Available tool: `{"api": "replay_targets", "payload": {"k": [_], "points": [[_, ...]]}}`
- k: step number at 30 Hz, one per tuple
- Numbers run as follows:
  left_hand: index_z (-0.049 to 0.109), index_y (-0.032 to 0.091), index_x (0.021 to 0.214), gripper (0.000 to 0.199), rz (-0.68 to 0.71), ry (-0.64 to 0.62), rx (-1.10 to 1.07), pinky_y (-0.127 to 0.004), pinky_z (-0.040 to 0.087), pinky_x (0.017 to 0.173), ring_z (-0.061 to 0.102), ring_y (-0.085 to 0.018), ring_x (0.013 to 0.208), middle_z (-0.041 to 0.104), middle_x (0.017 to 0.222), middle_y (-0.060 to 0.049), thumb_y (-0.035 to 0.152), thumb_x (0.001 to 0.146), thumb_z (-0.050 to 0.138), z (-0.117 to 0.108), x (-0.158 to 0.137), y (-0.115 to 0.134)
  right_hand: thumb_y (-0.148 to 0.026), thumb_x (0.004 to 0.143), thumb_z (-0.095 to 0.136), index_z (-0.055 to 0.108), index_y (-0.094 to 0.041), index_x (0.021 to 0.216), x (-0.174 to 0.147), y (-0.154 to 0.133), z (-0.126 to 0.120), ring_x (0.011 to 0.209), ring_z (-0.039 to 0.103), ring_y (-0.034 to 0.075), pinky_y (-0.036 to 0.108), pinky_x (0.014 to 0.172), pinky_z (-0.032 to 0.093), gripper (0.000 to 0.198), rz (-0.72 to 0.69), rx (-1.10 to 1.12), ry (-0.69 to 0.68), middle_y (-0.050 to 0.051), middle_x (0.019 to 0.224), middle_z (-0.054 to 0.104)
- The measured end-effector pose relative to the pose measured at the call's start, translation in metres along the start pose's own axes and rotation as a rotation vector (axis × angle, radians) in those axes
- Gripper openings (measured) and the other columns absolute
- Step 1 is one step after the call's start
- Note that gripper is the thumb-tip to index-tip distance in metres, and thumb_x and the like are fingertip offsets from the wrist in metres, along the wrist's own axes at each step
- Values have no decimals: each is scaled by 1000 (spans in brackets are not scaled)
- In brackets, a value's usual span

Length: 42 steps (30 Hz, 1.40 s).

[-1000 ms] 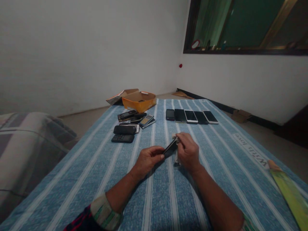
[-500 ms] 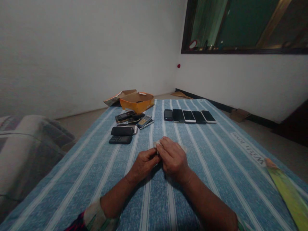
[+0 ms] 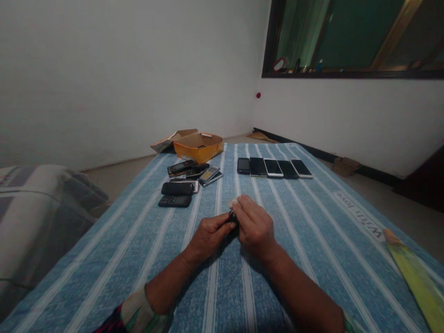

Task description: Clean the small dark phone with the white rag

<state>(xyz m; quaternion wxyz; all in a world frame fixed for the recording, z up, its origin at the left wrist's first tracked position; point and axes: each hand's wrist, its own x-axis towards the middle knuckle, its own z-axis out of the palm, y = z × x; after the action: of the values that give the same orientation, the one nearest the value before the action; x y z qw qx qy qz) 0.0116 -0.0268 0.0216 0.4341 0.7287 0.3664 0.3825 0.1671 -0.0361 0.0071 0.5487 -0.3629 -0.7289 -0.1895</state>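
Above the striped cloth, my left hand [image 3: 210,236] pinches a dark, shiny-edged object [image 3: 233,216], probably a mobile phone, mostly covered by fingers. My right hand [image 3: 255,226] is closed around a thin whitish wipe [image 3: 233,202] and presses it against the dark object. Only a small bit of the wipe shows past the fingertips. Ahead on the left lie several older phones, among them a black keypad phone [image 3: 174,201] and a silver keypad phone [image 3: 209,175]. Farther right, several smartphones lie side by side, including a white-edged one [image 3: 273,168].
An open orange cardboard box [image 3: 198,150] stands at the far end of the blue-and-white striped cloth [image 3: 277,277]. A yellow-green flat item [image 3: 412,277] lies along the right edge. A covered bulky shape [image 3: 45,231] is at the left.
My right hand has shifted slightly right and tilted up, baring part of the dark object and moving the wipe. My left hand stays almost in place.
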Motion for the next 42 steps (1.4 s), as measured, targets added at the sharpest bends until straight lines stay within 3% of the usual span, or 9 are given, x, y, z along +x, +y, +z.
{"api": "replay_targets", "payload": {"k": [3, 8, 18, 21, 28, 33, 42], "points": [[76, 14, 90, 25, -8, 8, 21, -26, 46, 66, 58, -17, 67, 67, 71, -2, 32, 85, 58, 1, 0, -4, -8, 91, 47, 65, -13, 116, -1, -7, 1, 121, 58, 29, 44, 94, 55, 31, -44, 35, -42, 17, 112, 69], [77, 15, 92, 25, 3, 25, 24, -25, 45, 64, 56, -17, 65, 67, 70, -2, 32, 83, 60, 1, 1, -3, -8, 90, 44, 66, -16, 115, 1, -1, 1, 117, 60, 26, 44, 97, 54, 34, 37, 83, -19, 15, 113, 69], [79, 16, 89, 24, -60, 68, -38, -26, 43, 61, 52, -16, 60, 63, 63, -2, 30, 78, 65, 1, 2, 3, -3, 76, 42, 70, -18, 112, 0, 10, 3, 89, 69, 17, 30, 82, 57, 48, 506, 329, -1, 7, 96, 72], [79, 15, 85, 22, -68, 74, -52, -26, 43, 60, 53, -16, 61, 62, 64, -2, 31, 77, 65, 1, 1, 3, -4, 75, 42, 70, -18, 112, -1, 9, 5, 87, 69, 17, 29, 81, 57, 48, 562, 356, 6, 6, 95, 72], [78, 16, 95, 25, -35, 64, -44, -28, 47, 67, 57, -18, 67, 67, 72, -4, 30, 79, 64, 4, 0, -5, -2, 80, 38, 66, -17, 115, 2, 3, 2, 97, 67, 18, 33, 87, 56, 48, 352, 329, 30, 10, 101, 70], [77, 15, 93, 24, -13, 33, 3, -28, 47, 68, 59, -19, 70, 68, 75, -4, 31, 81, 64, 5, 0, -10, -1, 83, 37, 62, -17, 119, 3, 3, -1, 102, 65, 19, 37, 90, 56, 47, 224, 304, -26, 11, 104, 69], [74, 15, 102, 32, -14, -7, -49, -28, 49, 76, 63, -21, 80, 71, 85, -6, 39, 85, 61, -2, -3, 0, -2, 84, 39, 63, -16, 119, -1, 3, 2, 101, 65, 19, 34, 90, 56, 45, 182, 296, -73, 11, 102, 69]]}}
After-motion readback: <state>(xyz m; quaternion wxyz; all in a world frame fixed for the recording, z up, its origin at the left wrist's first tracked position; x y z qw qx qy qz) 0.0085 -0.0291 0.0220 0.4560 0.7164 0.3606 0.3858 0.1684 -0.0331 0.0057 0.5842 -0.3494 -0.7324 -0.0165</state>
